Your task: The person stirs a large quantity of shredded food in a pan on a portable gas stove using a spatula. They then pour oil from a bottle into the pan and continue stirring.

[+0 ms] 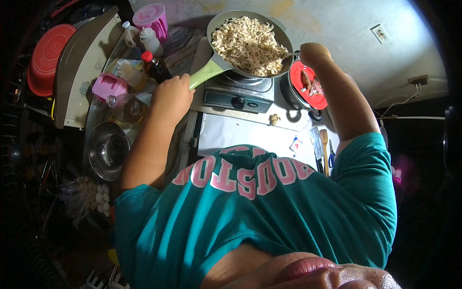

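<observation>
My left hand [175, 95] is wrapped around the pale green handle [207, 75] of a deep frying pan [283, 31]. The pan rests over a single-burner gas stove [238, 97], nearly full of pale, shredded or curly food [245, 39] with a browner patch near the middle. My right hand [313, 54] grips a thin metal utensil [293, 54] at the pan's right side. Its far end is buried in the food, so its kind cannot be told. Below my right forearm, a red plate [318, 103] holding plastic wrappers and reddish pieces lies on a dark pot [288, 92].
Left of the stove stand a dark-liquid bottle with a red cap [155, 67], a white squeeze bottle [151, 41], a pink lidded pitcher [158, 21] and a steel bowl [108, 150]. Before me lie a knife [316, 144], a wooden spatula [325, 148], blue-handled scissors [331, 159] and ginger-like root [274, 119].
</observation>
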The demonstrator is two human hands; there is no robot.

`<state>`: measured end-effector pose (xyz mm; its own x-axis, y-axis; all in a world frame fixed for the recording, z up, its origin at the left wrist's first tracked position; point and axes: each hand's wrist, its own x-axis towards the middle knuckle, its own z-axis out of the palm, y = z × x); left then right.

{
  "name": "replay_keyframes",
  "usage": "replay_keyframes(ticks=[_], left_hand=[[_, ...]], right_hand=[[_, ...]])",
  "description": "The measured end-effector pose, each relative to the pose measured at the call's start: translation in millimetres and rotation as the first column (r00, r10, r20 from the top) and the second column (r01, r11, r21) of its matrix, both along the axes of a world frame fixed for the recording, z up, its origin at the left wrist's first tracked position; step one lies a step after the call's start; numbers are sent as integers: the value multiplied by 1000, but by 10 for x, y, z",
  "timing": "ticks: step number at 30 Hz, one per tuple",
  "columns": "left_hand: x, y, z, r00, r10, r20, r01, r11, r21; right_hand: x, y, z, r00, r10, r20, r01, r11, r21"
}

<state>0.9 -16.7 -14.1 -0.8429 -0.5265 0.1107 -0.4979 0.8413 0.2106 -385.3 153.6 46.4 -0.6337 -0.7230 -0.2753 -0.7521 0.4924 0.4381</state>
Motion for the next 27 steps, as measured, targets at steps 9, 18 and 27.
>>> replay_keyframes(ticks=[9,18,27], left_hand=[[2,-14,26,1000,-31,-1,31,999,5],[-10,-5,64,1000,-29,4,29,999,-20],[-9,-2,39,999,-33,0,33,999,-31]], right_hand=[[-202,25,-298,953,-51,299,105,980,-170],[-475,-271,-952,896,2,445,147,942,-300],[-488,-51,-787,895,31,446,145,924,-354]])
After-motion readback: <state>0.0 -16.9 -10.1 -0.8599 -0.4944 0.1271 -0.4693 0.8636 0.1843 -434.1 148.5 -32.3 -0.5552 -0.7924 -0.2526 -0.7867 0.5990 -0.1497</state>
